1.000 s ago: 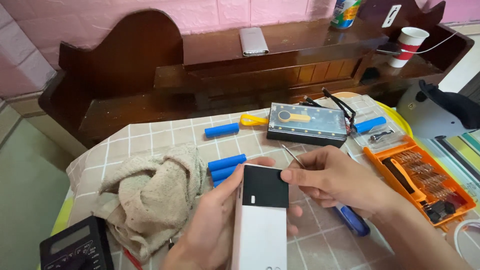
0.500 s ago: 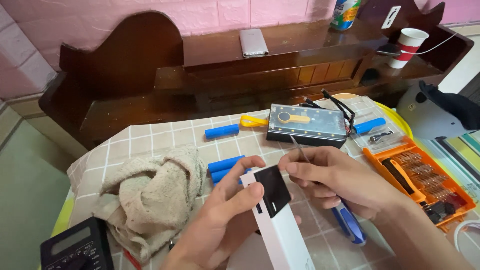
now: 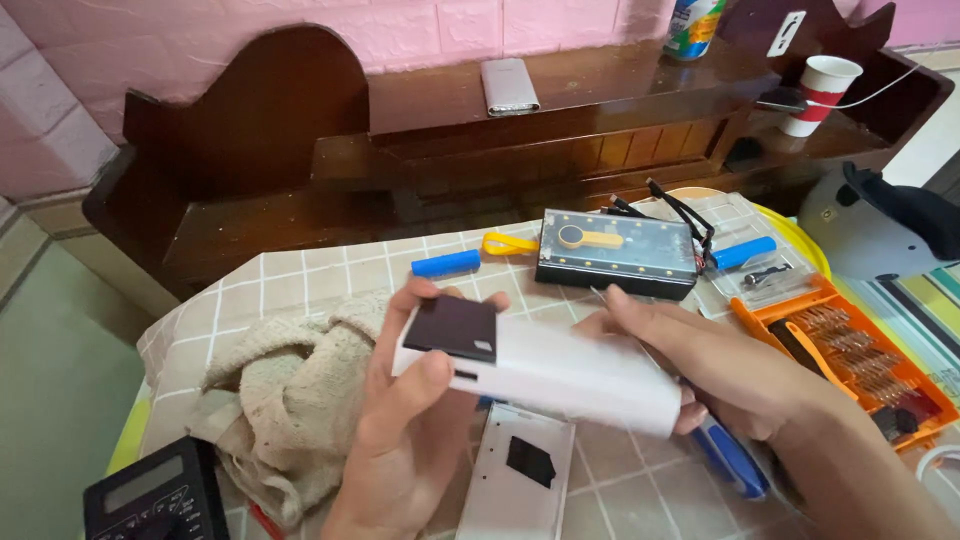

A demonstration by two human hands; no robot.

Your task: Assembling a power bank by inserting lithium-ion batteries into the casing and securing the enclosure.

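A dark wooden bench (image 3: 300, 180) fills the twelve o'clock side, and before it stands a table under a checked cloth (image 3: 300, 275). At nine o'clock a beige towel (image 3: 285, 390) lies crumpled; at three o'clock sits an orange bit tray (image 3: 850, 350). At the centre, a long white power bank case (image 3: 560, 370) is held level above the cloth, its dark end cap toward ten o'clock. The left hand (image 3: 400, 440) is clamped on that end, thumb over the edge. The right hand (image 3: 720, 360) is closed around the other end at three o'clock, with a blue-handled screwdriver (image 3: 730, 460) tucked under it. A flat white panel (image 3: 520, 480) lies at six o'clock. The case seems mid-inspection or mid-opening; working it further calls for a steady grip and careful tool alignment.
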